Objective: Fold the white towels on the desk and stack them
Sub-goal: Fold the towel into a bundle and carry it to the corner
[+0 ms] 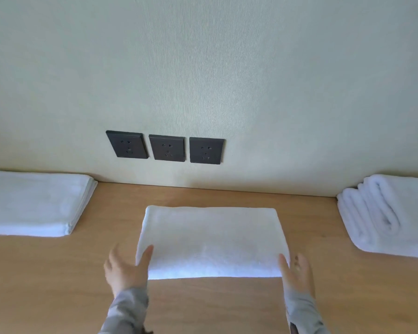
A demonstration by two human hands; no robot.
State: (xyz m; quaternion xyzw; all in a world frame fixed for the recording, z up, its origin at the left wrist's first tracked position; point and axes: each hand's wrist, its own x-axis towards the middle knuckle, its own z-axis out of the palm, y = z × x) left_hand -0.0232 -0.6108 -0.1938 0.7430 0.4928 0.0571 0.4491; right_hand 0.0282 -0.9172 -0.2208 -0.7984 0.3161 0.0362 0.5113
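A person's left hand [126, 268] and right hand [297, 271], fingers straight and neither grip closed, touch the near corners of a folded white towel [210, 239] lying midway along the desk [203, 309]. A flat towel stack [34, 203] sits at the desk's back-left edge and a pile of loosely folded towels [391, 218] at its back-right. Three dark sockets [167, 148] line the wall behind.

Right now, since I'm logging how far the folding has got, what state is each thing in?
Middle towel: folded flat on the desk.
Left pile: folded flat, several layers.
Right pile: folded, bulkier, rounded folds showing.
Left hand: open, thumb touching that towel's near corner.
Right hand: open, at the other near corner.
Sockets: nothing plugged in.
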